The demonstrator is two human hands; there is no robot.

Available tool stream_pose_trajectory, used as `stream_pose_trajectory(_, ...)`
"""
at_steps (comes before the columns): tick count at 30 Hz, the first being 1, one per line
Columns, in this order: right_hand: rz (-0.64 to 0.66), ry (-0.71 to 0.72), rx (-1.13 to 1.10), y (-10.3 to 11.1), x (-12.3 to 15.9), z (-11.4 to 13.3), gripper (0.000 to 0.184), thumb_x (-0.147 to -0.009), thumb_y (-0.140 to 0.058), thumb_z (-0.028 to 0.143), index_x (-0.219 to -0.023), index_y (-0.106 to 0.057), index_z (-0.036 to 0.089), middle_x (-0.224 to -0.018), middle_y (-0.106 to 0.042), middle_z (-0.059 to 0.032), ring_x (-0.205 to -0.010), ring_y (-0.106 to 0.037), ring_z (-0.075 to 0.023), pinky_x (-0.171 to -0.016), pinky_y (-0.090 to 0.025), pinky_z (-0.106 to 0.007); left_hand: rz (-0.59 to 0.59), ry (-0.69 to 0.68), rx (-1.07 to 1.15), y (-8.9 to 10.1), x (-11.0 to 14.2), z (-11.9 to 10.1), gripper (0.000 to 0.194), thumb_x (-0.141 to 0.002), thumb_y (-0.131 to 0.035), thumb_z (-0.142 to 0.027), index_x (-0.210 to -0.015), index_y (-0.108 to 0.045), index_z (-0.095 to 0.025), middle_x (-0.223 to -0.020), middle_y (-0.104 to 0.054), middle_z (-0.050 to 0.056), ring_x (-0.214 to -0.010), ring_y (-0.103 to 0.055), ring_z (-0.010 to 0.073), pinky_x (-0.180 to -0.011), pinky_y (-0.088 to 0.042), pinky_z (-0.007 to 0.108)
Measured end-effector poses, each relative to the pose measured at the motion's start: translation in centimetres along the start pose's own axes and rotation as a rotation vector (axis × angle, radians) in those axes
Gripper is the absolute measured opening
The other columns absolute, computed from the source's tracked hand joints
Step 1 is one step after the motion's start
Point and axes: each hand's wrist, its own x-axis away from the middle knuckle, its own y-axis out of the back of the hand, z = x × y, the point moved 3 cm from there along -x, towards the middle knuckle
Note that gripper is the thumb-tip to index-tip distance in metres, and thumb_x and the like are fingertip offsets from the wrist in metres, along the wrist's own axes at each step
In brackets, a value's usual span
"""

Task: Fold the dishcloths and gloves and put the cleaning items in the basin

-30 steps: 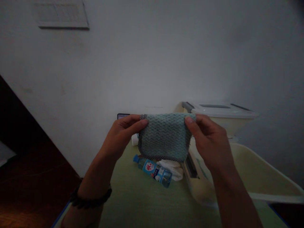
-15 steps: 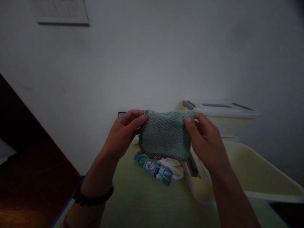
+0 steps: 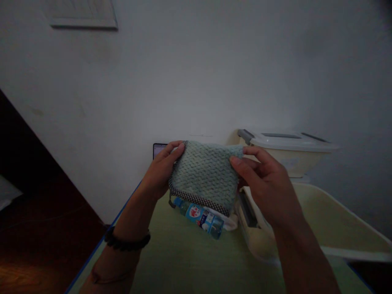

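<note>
A folded light green cleaning cloth (image 3: 205, 173) with a black-and-white checked border is held up in front of me, above the table. My left hand (image 3: 161, 169) pinches its upper left corner between thumb and fingers. At the upper right corner, my right hand (image 3: 265, 179) grips it with the thumb in front. Below the cloth lies a blue-labelled clear bottle (image 3: 199, 217) on its side, partly covered from view. Behind the bottle, something white and soft (image 3: 230, 223) shows; I cannot make out what it is.
To the right stand a cream tub (image 3: 330, 216) and a lidded cream container (image 3: 284, 157) against the wall. A phone-like screen (image 3: 158, 150) leans behind my left hand. The green tabletop (image 3: 183, 261) has a blue edge at left.
The cloth has shifted left and tilted, its lower edge now sloping down to the right. Both hands still hold it, and a small dark loop now shows at its lower left corner.
</note>
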Motion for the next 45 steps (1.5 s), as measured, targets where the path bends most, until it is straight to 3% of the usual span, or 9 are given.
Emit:
stream_pose_trajectory(4, -0.001, 0.007, 0.034, 0.1, -0.1, -0.1, 0.014, -0.079, -0.060, 0.034, -0.086, -0.059, 0.022, -0.072, -0.063, 0.0023, -0.054, -0.054, -0.0102, -0.042, -0.045, -0.021, 0.064, -0.034, 0.017, 0.3, -0.2, 0.2, 0.014, -0.076, -0.064, -0.031, -0.076, -0.064, -0.017, -0.071, -0.058, -0.002, -0.062, -0.053, 0.0088, -0.055, -0.043, 0.018)
stream_pose_trajectory(8, -0.008, 0.014, 0.114, 0.2, -0.2, 0.0, 0.021, -0.081, -0.058, 0.037, -0.069, -0.059, 0.020, -0.066, -0.059, 0.0014, -0.060, -0.054, -0.0119, -0.049, -0.046, -0.022, 0.115, -0.046, -0.003, 0.7, -0.4, 0.1, 0.016, -0.076, -0.063, -0.032, -0.073, -0.062, -0.016, -0.074, -0.057, -0.001, -0.064, -0.051, 0.0099, -0.054, -0.041, 0.020)
stream_pose_trajectory(13, -0.027, 0.049, 0.168, 0.3, -0.2, 0.1, 0.019, -0.081, -0.057, 0.033, -0.068, -0.060, 0.019, -0.069, -0.061, 0.0002, -0.064, -0.056, -0.0132, -0.052, -0.045, -0.023, 0.082, -0.140, 0.035, 0.5, -0.2, -0.8, 0.014, -0.069, -0.062, -0.019, -0.057, -0.055, -0.014, -0.066, -0.055, 0.000, -0.063, -0.049, 0.0113, -0.055, -0.041, 0.022)
stream_pose_trajectory(16, -0.031, 0.046, 0.186, 0.3, -0.2, 0.0, 0.013, -0.080, -0.059, 0.030, -0.076, -0.063, 0.019, -0.070, -0.063, -0.0003, -0.066, -0.058, -0.0144, -0.053, -0.045, -0.024, 0.043, -0.222, 0.071, 0.4, 0.1, -1.3, 0.017, -0.064, -0.062, -0.013, -0.052, -0.050, -0.015, -0.075, -0.059, 0.001, -0.069, -0.051, 0.0116, -0.057, -0.040, 0.021)
stream_pose_trajectory(24, -0.025, 0.088, 0.183, 0.4, -0.4, -0.2, 0.014, -0.080, -0.059, 0.032, -0.076, -0.064, 0.020, -0.073, -0.065, 0.0008, -0.072, -0.059, -0.0141, -0.062, -0.046, -0.024, 0.107, -0.210, -0.080, 0.9, 0.1, -1.5, 0.007, -0.070, -0.063, -0.021, -0.068, -0.058, -0.017, -0.066, -0.054, -0.002, -0.060, -0.048, 0.0107, -0.055, -0.038, 0.022)
stream_pose_trajectory(34, -0.081, 0.193, 0.254, -0.1, 0.0, 0.2, 0.014, -0.082, -0.059, 0.029, -0.076, -0.065, 0.018, -0.070, -0.067, 0.0026, -0.066, -0.061, -0.0089, -0.060, -0.046, -0.018, 0.043, -0.111, -0.298, 1.2, -0.1, -0.8, 0.009, -0.081, -0.055, -0.027, -0.083, -0.055, -0.018, -0.071, -0.051, -0.003, -0.061, -0.044, 0.0091, -0.053, -0.031, 0.019)
stream_pose_trajectory(45, -0.071, 0.133, 0.189, -0.2, -0.1, -0.1, 0.013, -0.080, -0.060, 0.030, -0.079, -0.060, 0.017, -0.068, -0.061, 0.0026, -0.062, -0.057, -0.0089, -0.057, -0.045, -0.020, 0.068, -0.123, -0.306, 1.4, -0.1, -0.9, 0.013, -0.082, -0.054, -0.031, -0.079, -0.055, -0.019, -0.070, -0.046, -0.002, -0.060, -0.042, 0.0100, -0.051, -0.031, 0.020)
